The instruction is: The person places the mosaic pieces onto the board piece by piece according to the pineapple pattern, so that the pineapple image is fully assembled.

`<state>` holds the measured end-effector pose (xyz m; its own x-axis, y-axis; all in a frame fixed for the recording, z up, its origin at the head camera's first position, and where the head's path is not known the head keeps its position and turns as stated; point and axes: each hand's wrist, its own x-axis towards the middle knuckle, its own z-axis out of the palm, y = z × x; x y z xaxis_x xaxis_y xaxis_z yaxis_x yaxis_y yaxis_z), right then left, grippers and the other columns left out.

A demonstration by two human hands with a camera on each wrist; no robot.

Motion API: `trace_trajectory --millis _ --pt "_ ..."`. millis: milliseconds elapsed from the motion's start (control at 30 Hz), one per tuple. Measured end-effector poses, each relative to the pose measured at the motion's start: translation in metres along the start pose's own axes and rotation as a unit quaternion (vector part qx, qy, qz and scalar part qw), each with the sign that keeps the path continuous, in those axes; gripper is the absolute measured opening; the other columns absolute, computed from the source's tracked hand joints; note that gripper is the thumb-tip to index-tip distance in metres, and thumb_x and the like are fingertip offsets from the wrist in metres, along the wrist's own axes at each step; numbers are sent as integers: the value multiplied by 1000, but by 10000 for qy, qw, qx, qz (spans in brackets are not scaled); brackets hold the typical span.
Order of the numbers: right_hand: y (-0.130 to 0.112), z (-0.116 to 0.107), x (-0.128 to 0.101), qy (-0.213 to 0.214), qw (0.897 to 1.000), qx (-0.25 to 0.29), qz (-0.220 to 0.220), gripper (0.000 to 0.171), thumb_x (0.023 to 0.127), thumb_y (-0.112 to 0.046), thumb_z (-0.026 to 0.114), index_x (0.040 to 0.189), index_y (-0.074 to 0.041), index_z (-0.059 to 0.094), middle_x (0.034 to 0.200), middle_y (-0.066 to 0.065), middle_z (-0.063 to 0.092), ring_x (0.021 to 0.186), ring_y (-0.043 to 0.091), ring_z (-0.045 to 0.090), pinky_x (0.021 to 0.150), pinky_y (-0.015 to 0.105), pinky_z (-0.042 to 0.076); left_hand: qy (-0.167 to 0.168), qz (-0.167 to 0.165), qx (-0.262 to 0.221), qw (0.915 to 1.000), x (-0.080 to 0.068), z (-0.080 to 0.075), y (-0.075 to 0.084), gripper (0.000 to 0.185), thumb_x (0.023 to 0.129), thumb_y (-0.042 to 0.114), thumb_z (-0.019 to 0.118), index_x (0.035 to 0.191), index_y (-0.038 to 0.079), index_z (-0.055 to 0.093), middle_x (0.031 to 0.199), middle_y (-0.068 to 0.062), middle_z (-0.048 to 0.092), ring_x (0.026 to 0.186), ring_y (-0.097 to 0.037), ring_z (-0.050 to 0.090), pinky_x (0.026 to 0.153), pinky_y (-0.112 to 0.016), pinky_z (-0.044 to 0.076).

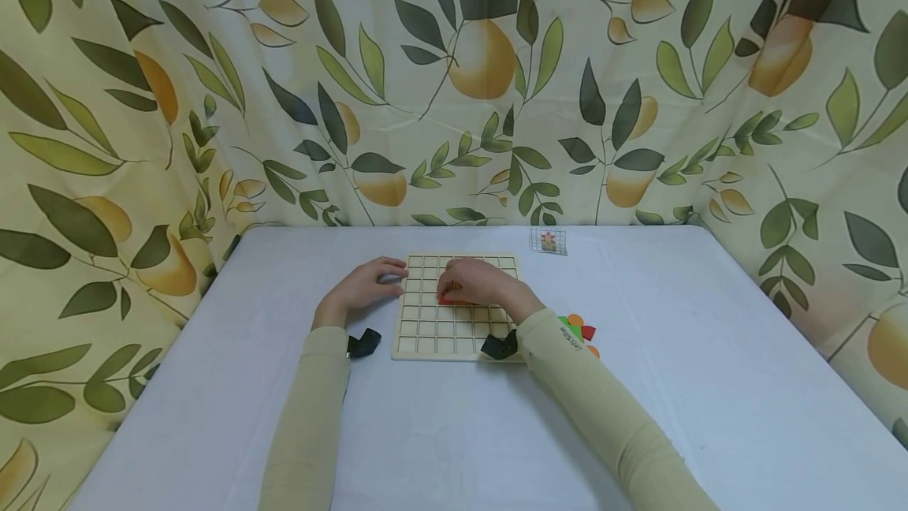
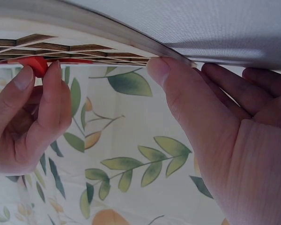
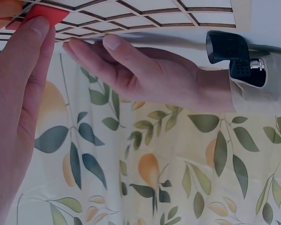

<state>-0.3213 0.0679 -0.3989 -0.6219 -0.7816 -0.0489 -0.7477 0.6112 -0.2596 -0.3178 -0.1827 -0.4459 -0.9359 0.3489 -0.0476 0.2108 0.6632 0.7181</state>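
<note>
Makeshift recording booth, leaf-and-pear print curtains (image 1: 213, 101) enclosing a white table (image 1: 709, 385), no room visible

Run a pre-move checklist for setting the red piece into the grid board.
1. Red piece held by right hand: ok.
2. Left hand steadies the grid board at its left edge: ok.
3. Board flat on the table: ok.
4. Piece seated fully in a cell: cannot tell, fingers cover it.
5. Pattern card in view behind the board: ok.
6. Spare pieces lie beside the right forearm: ok.
</note>
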Motion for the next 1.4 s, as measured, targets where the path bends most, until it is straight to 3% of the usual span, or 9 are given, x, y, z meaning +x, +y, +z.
trace_trajectory --millis 833,1400 --pt "1 -1 -1 -128 9999 30 8 13 87 -19 64 98 -19 70 93 -7 62 86 10 52 85 27 46 -11 139 239 9996 0 -1 1 38 87 28 63 123 17 59 139 3 44 136 -20 29 113 -43 24" --pt "3 0 -3 -161 9997 171 -15 15 86 -20 65 100 -18 70 94 -5 63 85 11 51 83 27 47 -14 25 80 10000 0 0 1 38 86 28 64 122 17 60 139 4 43 137 -20 28 113 -42 23"
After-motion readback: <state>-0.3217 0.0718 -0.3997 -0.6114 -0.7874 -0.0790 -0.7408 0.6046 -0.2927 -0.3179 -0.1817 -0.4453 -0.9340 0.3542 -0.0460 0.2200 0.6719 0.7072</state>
